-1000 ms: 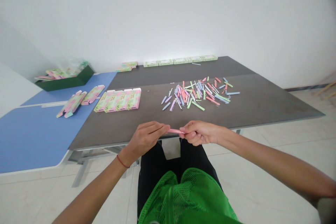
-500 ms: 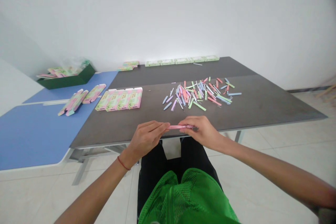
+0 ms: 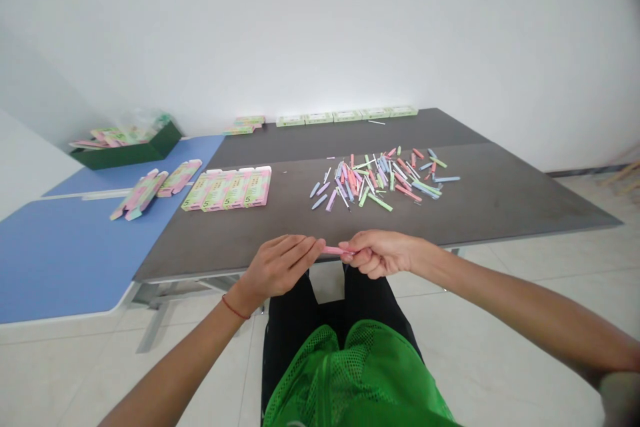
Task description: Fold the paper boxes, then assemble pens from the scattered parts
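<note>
- A slim pink plastic stick (image 3: pixel 336 250) sits level between both hands, just over the near edge of the dark grey tabletop (image 3: pixel 480 197), held up off the surface.
- The right hand (image 3: pixel 380 253) is clamped on its right end with curled fingers.
- The left hand (image 3: pixel 277 265) reaches its left end with straight fingers; whether they grip, I cannot tell.
- Farther off lie a loose heap of pastel pen parts (image 3: pixel 376 180) and, left, a row of flat pink-and-green cardboard boxes (image 3: pixel 227 188).

The left hand (image 3: pixel 280 268) and right hand (image 3: pixel 379 253) hold what looks like a slim pink pen (image 3: pixel 334 250) between them.
</note>
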Available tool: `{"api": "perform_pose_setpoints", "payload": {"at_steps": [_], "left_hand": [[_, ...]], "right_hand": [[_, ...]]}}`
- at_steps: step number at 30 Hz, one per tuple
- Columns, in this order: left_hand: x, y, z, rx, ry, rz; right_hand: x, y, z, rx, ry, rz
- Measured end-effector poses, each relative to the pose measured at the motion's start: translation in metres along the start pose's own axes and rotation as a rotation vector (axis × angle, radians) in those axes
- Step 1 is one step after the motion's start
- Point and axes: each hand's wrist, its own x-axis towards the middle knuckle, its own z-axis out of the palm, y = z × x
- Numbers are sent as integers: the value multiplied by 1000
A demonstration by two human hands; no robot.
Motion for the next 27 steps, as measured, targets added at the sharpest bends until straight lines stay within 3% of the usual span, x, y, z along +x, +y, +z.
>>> {"api": "perform_pose_setpoints", "payload": {"at_steps": [2,4,8,12,18,27], "left_hand": [[0,-2,0,-41,-28,-37],[3,-5,0,-151,-36,-132],[12,-11,-8,-454,-130,-484],[18,-11,-15,-726,-263,-721],[22,-1,-16,-987,-207,-842],[22,7,-16,-858,-105,-842]], "right_hand": [[2,3,-1,-13,25,-43],[1,6,3,-127,170,-180],[-8,8,18,-608,500,-478],[-16,5,29,-908,636,-547],[-23,1,36,-1133,680,-630],[-27,15,37,-1516,858,-750]]}}
